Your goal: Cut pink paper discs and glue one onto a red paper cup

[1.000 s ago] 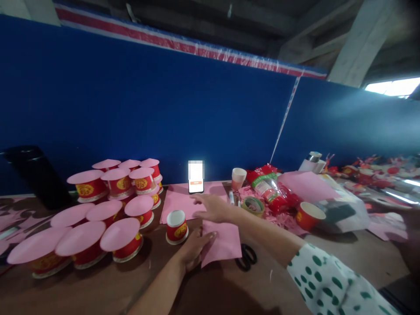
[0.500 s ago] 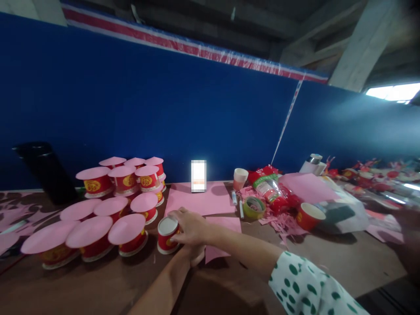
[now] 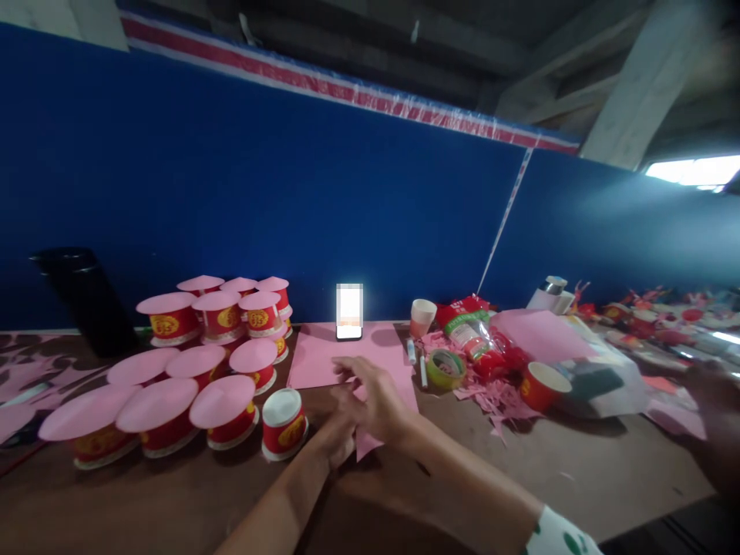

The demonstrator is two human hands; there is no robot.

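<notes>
A red paper cup (image 3: 292, 438) with a gold emblem stands upside down on the table, its pale base facing up. Neither hand touches it. My right hand (image 3: 375, 401) is just right of the cup, over the pink sheets, its fingers loosely bent and apart with nothing visible in them. Beneath and against it lies my left hand (image 3: 340, 439); its fingers are mostly hidden by the right one. Under both hands a smaller piece of pink paper (image 3: 368, 443) shows partly. To the left stand several like cups with pink paper discs (image 3: 223, 402) on top.
A lit phone (image 3: 349, 312) leans on the blue partition behind a pink sheet (image 3: 312, 362). Rightward lie a marker (image 3: 424, 371), a tape roll (image 3: 446, 368), pink paper shreds (image 3: 491, 397), a red bag (image 3: 474, 331) and an upright cup (image 3: 537, 389). Another person's blurred hand (image 3: 714, 401) is far right.
My right hand has let go of the upside-down cup and drawn back to the right, over my left hand. The cup now sits slightly nearer and further left, beside the disc-topped ones.
</notes>
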